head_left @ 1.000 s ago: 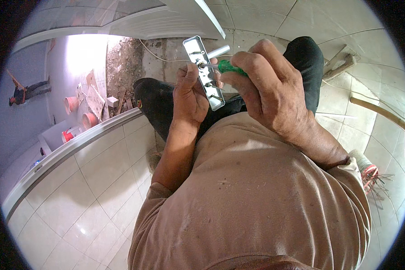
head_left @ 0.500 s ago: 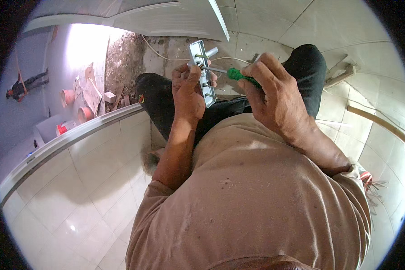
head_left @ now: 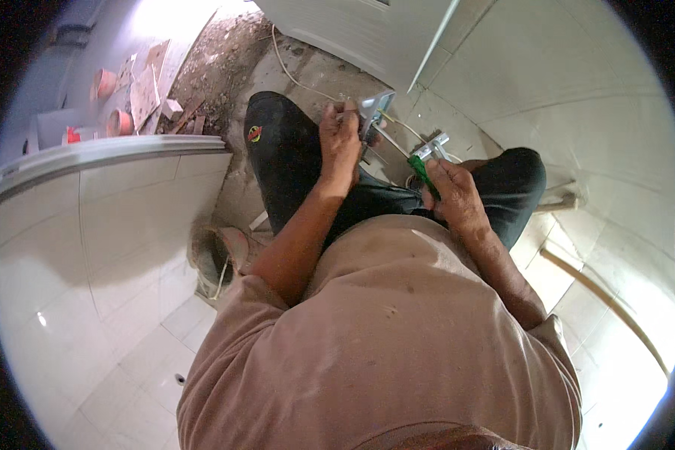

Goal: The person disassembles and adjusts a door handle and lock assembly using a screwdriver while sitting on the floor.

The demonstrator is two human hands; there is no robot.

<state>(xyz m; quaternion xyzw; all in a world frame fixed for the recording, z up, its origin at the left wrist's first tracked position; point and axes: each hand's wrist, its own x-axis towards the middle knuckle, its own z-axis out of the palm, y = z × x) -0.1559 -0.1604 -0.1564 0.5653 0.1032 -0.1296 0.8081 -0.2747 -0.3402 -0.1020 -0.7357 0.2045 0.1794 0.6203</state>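
Between my knees, my left hand (head_left: pixel 340 146) is closed round a silver metal plate (head_left: pixel 375 106) that looks like a door-handle backplate. My right hand (head_left: pixel 455 193) grips a screwdriver by its green handle (head_left: pixel 424 177). The screwdriver's thin shaft (head_left: pixel 394 141) slants up and left, its tip at the plate by my left fingers. Whether the tip sits in a screw is too small to tell. Just beyond my right hand is another silver metal piece (head_left: pixel 433 145); I cannot tell if it touches that hand.
A white door panel (head_left: pixel 352 37) stands ahead, with a pale cable (head_left: pixel 281 64) on the rough floor. Rubble (head_left: pixel 221 64) and reddish pots (head_left: pixel 120 121) lie beyond a white sill (head_left: pixel 112 156). A bucket-like container (head_left: pixel 210 255) stands by my left elbow. A long curved stick (head_left: pixel 615 304) lies right.
The plate now lies tilted and further from my body. My right hand has moved lower with the screwdriver, which slants more steeply. My view has turned, and the second silver piece shows.
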